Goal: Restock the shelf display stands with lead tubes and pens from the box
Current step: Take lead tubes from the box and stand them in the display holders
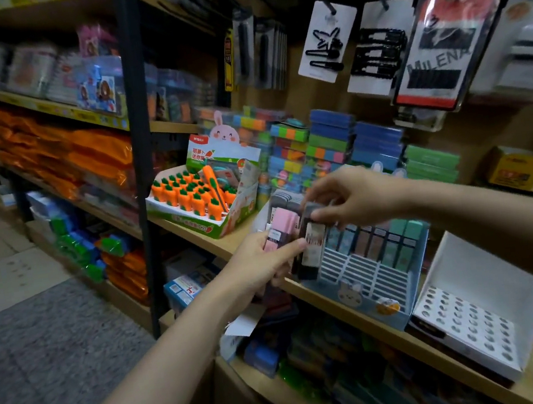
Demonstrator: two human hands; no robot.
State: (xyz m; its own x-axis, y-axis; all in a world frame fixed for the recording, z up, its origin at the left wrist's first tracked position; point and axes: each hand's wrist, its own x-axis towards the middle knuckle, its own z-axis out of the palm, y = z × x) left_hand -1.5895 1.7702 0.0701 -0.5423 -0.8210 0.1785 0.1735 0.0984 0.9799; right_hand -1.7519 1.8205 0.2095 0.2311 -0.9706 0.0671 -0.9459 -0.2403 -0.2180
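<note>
Shelf: wooden board (195,235) in a shop aisle, grey tiled floor (39,330) below.
Stands: blue display stand (368,276) beside white holed stand (467,318); carrot box (198,206) further left.
Left hand (259,263): curled round pink lead tubes (280,230) at the blue stand's left edge.
Right hand (352,198): fingers pinching a dark tube (309,233), upright over the stand.

The wooden shelf (409,338) carries a carrot box (198,206), blue stand (369,283) (slotted) and white tray (474,320).
</note>
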